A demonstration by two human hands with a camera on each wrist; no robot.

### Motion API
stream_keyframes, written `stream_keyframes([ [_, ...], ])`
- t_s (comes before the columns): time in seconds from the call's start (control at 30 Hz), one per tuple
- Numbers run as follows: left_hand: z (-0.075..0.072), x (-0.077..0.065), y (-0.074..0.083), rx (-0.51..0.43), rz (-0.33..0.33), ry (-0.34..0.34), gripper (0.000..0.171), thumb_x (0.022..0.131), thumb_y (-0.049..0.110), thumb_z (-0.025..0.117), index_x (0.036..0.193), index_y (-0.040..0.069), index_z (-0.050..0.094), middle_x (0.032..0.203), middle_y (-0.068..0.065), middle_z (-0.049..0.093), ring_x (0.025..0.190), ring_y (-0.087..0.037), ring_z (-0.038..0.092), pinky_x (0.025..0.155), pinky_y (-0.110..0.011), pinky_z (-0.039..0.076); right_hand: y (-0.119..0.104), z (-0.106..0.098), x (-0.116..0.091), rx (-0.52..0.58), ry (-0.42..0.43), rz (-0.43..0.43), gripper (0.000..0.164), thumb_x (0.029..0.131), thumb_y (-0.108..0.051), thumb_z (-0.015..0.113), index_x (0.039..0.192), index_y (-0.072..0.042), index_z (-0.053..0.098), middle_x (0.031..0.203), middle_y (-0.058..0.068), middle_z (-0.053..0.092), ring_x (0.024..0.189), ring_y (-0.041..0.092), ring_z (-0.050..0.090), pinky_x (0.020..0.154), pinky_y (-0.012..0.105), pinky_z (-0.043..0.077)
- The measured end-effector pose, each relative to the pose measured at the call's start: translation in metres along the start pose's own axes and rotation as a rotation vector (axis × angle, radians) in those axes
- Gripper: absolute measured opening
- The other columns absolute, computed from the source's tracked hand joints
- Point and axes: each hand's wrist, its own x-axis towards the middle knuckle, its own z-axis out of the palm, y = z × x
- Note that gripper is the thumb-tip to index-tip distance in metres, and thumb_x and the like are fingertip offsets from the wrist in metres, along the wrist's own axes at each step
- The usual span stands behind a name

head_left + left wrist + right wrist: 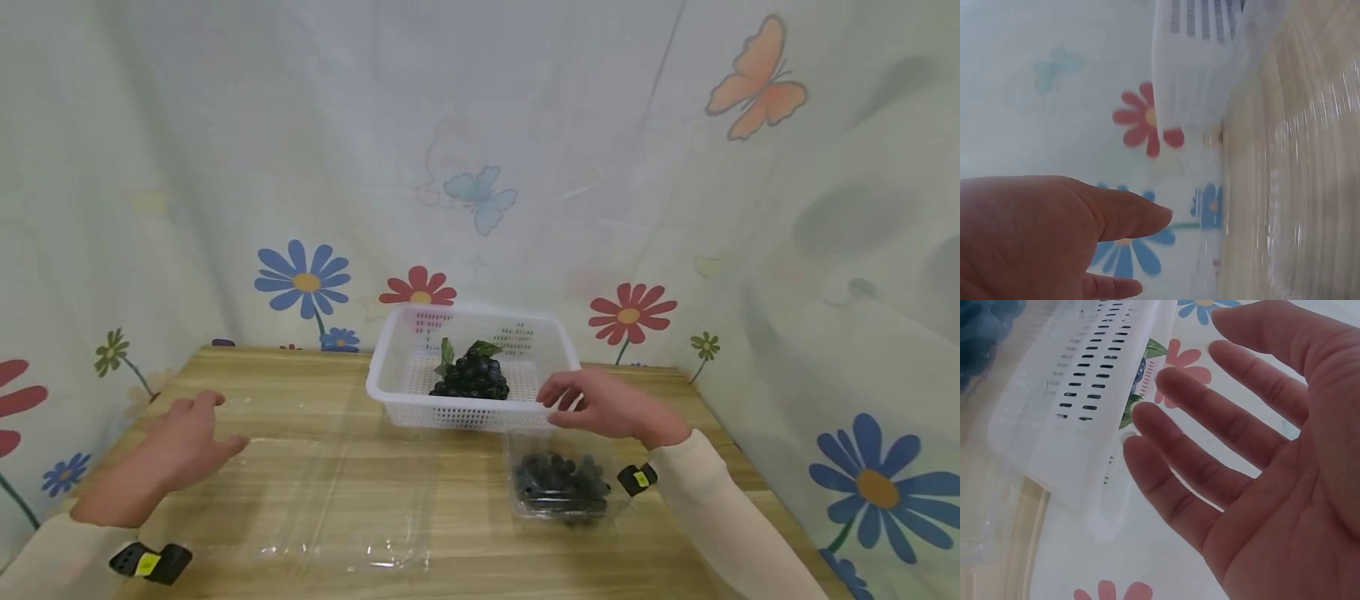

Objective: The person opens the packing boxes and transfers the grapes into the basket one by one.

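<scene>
A white perforated basket (381, 371) stands at the back of the table, with a bunch of dark grapes (472, 377) and green leaves inside. My right hand (600, 404) hovers by the basket's right front corner, fingers loosely bent and holding nothing. In the right wrist view its palm and spread fingers (1235, 428) show beside the basket wall. Below that hand sits a clear plastic box (517, 500) with dark grapes (558, 483) in it. At the left, my left hand (183, 446) is held empty near a transparent plastic container (375, 500), thumb extended.
The wood-grain table (480, 567) meets a pale cloth backdrop (360, 125) printed with flowers and butterflies, which closes in behind and on both sides. Light glints off the transparent container, whose exact outline is hard to make out.
</scene>
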Motion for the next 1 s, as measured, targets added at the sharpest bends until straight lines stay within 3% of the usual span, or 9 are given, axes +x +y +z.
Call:
stream_keyframes([
  [0.07,0.007,-0.005,0.016,0.007,0.056,0.051,0.076,0.091,0.029,0.072,0.138,-0.02,0.035,0.134,-0.05,0.037,0.121,-0.065,0.039,0.1,-0.076,0.037,-0.001,0.003,-0.002,0.017,0.002,0.006,0.026,0.096,-0.024,0.073,0.12,-0.016,0.07,0.114,0.001,0.072,0.098,0.014,0.069,0.083,0.029,0.061],
  [0.17,0.017,-0.014,0.047,-0.003,0.191,0.113,0.066,0.091,0.025,0.073,0.134,-0.016,0.046,0.133,-0.044,0.047,0.122,-0.06,0.045,0.102,-0.073,0.04,-0.005,0.006,-0.004,0.025,0.0,0.004,0.024,0.095,-0.023,0.074,0.118,-0.017,0.069,0.11,0.0,0.072,0.096,0.014,0.068,0.081,0.028,0.06],
  [0.37,0.039,-0.036,0.116,-0.142,0.406,0.166,0.047,0.09,0.018,0.074,0.128,-0.004,0.057,0.13,-0.026,0.058,0.124,-0.048,0.053,0.105,-0.066,0.046,-0.013,0.008,-0.011,0.02,-0.008,0.032,0.022,0.093,-0.021,0.075,0.114,-0.024,0.07,0.108,-0.004,0.07,0.095,0.014,0.066,0.083,0.031,0.06],
  [0.47,0.055,-0.046,0.144,-0.193,0.495,0.153,0.043,0.091,0.017,0.074,0.128,0.002,0.059,0.13,-0.016,0.062,0.125,-0.039,0.057,0.107,-0.059,0.049,-0.013,0.01,-0.015,0.015,-0.015,0.029,0.022,0.093,-0.021,0.075,0.114,-0.023,0.07,0.11,0.0,0.071,0.097,0.019,0.066,0.085,0.037,0.061],
  [0.57,0.074,-0.056,0.168,-0.283,0.537,0.056,0.039,0.093,0.02,0.072,0.129,0.007,0.06,0.129,-0.01,0.065,0.124,-0.032,0.061,0.106,-0.053,0.052,-0.013,0.013,-0.017,-0.001,-0.01,0.011,0.023,0.092,-0.02,0.076,0.114,-0.02,0.07,0.111,0.001,0.072,0.099,0.023,0.066,0.087,0.044,0.062],
  [0.67,0.093,-0.062,0.19,-0.442,0.548,-0.107,0.035,0.096,0.021,0.069,0.127,0.007,0.06,0.127,-0.009,0.066,0.12,-0.031,0.063,0.102,-0.048,0.055,-0.011,0.017,-0.019,-0.029,0.002,0.008,0.026,0.089,-0.02,0.078,0.114,-0.02,0.07,0.111,-0.004,0.07,0.099,0.02,0.065,0.089,0.045,0.061],
  [0.8,0.116,-0.064,0.212,-0.702,0.487,-0.314,0.031,0.098,0.018,0.067,0.124,0.003,0.06,0.115,-0.01,0.066,0.107,-0.027,0.065,0.091,-0.034,0.059,-0.011,0.02,-0.02,-0.056,0.001,0.014,0.032,0.086,-0.025,0.083,0.115,-0.024,0.069,0.115,-0.007,0.069,0.102,0.014,0.062,0.093,0.046,0.059],
  [0.9,0.129,-0.065,0.226,-0.862,0.406,-0.392,0.033,0.097,0.015,0.068,0.124,-0.001,0.058,0.106,-0.007,0.065,0.098,-0.018,0.063,0.082,-0.025,0.056,-0.009,0.022,-0.023,-0.064,-0.008,0.012,0.037,0.083,-0.03,0.086,0.116,-0.027,0.068,0.119,-0.009,0.067,0.106,0.013,0.06,0.095,0.045,0.058],
  [1.0,0.139,-0.07,0.241,-1.013,0.305,-0.433,0.036,0.096,0.011,0.067,0.126,-0.005,0.054,0.103,-0.006,0.063,0.092,-0.014,0.062,0.076,-0.023,0.055,-0.006,0.023,-0.026,-0.099,-0.014,-0.014,0.041,0.081,-0.034,0.088,0.116,-0.029,0.067,0.123,-0.011,0.066,0.11,0.014,0.061,0.096,0.044,0.057],
])
